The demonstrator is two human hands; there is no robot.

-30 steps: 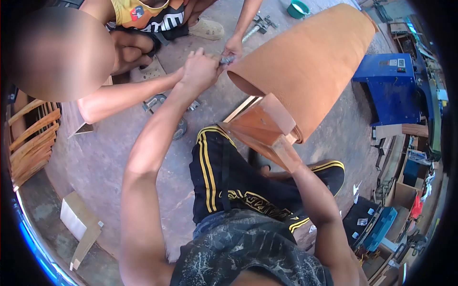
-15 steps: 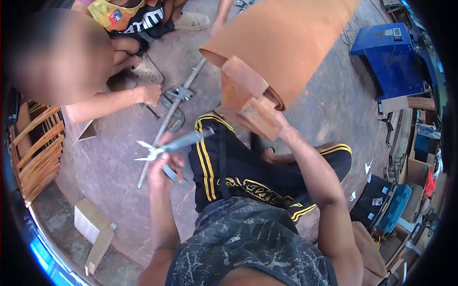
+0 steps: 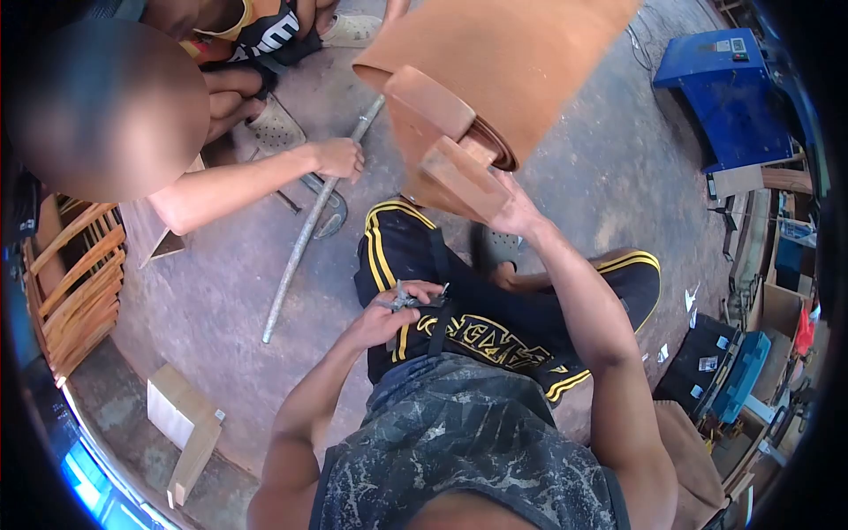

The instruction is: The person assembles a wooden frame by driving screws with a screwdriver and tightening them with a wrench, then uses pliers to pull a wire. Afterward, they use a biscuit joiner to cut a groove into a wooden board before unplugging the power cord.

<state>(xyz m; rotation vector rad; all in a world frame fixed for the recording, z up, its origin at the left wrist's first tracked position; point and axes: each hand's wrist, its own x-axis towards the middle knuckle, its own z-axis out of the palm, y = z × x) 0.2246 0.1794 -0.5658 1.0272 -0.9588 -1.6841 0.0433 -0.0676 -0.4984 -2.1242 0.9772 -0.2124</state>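
My left hand (image 3: 389, 320) is closed around a grey metal hand tool with thin prongs (image 3: 405, 299), held above my left thigh; the fingers cover most of it. My right hand (image 3: 515, 210) grips the lower edge of a wooden block (image 3: 465, 179), its fingers partly hidden behind the wood. This block sits against a second rounded wood piece (image 3: 430, 102) at the end of a large curved brown wooden panel (image 3: 503, 62), which slants up out of view. Left of the panel, a co-worker's hand (image 3: 337, 159) is on a long metal bar (image 3: 305, 238) lying on the floor.
A C-shaped metal clamp (image 3: 332, 216) lies beside the bar. A slatted wooden piece (image 3: 78, 274) and an L-shaped wooden offcut (image 3: 185, 424) are at the left. On the right stand a blue machine (image 3: 724, 97), a black case (image 3: 702, 367) and mixed tools and wood scraps.
My left hand has brought the metal tool rightward from over the bar to my lap. The panel end and my right hand have shifted slightly up-left. The co-worker's hand has reached right onto the bar.
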